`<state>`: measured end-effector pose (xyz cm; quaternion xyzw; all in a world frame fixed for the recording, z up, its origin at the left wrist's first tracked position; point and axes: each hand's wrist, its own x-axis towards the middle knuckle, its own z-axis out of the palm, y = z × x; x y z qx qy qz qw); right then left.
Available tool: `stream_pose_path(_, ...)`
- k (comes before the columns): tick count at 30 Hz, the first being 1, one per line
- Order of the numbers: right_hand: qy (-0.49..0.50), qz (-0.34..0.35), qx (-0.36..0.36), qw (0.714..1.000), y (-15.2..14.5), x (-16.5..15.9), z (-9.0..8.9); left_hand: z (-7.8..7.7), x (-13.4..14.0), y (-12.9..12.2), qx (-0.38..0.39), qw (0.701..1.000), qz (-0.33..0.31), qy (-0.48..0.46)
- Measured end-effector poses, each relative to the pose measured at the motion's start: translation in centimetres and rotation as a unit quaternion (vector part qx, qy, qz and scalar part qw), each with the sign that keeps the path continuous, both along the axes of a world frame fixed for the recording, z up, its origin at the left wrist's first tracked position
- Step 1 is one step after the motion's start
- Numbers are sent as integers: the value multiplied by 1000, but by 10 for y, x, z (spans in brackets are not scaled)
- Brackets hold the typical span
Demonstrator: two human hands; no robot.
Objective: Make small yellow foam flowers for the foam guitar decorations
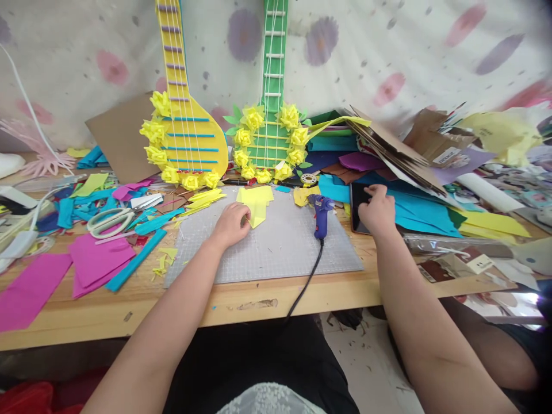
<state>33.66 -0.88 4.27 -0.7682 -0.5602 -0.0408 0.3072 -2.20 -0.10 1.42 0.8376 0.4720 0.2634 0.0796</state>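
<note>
My left hand [232, 225] rests on the grey cutting mat [276, 256], its fingers curled together beside yellow crepe paper pieces [257, 201]. Whatever its fingertips may pinch is hidden. My right hand [378, 210] is over a dark phone [359, 208] at the mat's right edge. One finger reaches onto the screen while the others are bent, and the hand grips nothing. Between the hands lies a blue glue gun [321, 215], its black cord running off the table's front edge.
A yellow paper guitar [198, 144] and a green one [269, 141], both trimmed with yellow flowers, stand at the back. Scissors [111, 223] and magenta paper [101, 259] lie at left. Blue crepe paper [425, 215] and stacked cardboard [394, 149] are at right. Another person's leg [487, 339] shows lower right.
</note>
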Motion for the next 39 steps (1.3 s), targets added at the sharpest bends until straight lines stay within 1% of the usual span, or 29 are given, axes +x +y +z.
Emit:
stream_pose_path(1,-6,-4,-13,1000,-1,7,-11,-1,0,0,4,1000,-1,1)
stream_pose_path(3,-19,-1,-3,1000,-1,13,-29,-2,1,0,4,1000,1,-3)
stream_pose_path(5,-29,-9,24,999,-1,12,-36,-3,0,-1,-6,1000,2,-9)
stream_pose_path(7,-26,-11,29,999,-1,9,-36,-4,-1,-1,-18,1000,3,-11)
stream_pose_path(9,-13,-13,20,1000,-2,6,-30,-5,-2,0,-25,1000,6,-13)
stream_pose_path(11,-4,-16,25,1000,-3,-1,-20,-5,-2,1,-21,1000,9,-16)
stream_pose_path(13,-10,15,36,999,-4,-15,-8,-6,-2,1,-13,1000,9,-18)
stream_pose_path(14,-11,18,47,999,-5,-25,-2,-6,-1,2,-10,1000,7,-17)
stream_pose_path(16,-23,70,79,994,-5,-52,9,-6,-1,2,-4,1000,6,-11)
stream_pose_path(17,-29,111,94,989,-6,-67,14,-6,-1,2,-1,1000,7,-7)
stream_pose_path(20,-49,217,168,960,-9,-115,27,-6,-3,1,9,1000,26,1)
stream_pose_path(22,-48,254,211,943,-12,-143,34,-7,-5,1,15,999,42,-7)
stream_pose_path(24,-30,285,218,933,-13,-166,37,-7,-6,1,21,998,57,-18)
stream_pose_path(26,-8,327,186,926,-11,-183,31,-7,-6,2,30,996,77,-26)
stream_pose_path(27,8,348,161,924,-8,-191,25,-6,-6,2,35,995,90,-27)
stream_pose_path(28,34,360,130,923,-4,-197,17,-6,-6,2,40,994,103,-26)
stream_pose_path(30,112,360,54,925,4,-206,-4,-6,-5,1,45,991,124,-19)
stream_pose_path(32,180,351,2,919,12,-210,-24,-6,-4,-1,37,991,126,-10)
stream_pose_path(34,205,351,-17,914,16,-210,-40,-6,-3,-2,23,994,107,-1)
stream_pose_path(35,214,356,-24,909,18,-209,-45,-6,-3,-3,17,995,94,2)
stream_pose_path(37,230,368,-31,900,18,-206,-50,-5,-3,-4,7,997,75,5)
stream_pose_path(39,239,382,-42,892,17,-203,-51,-6,-3,-5,-6,998,68,5)
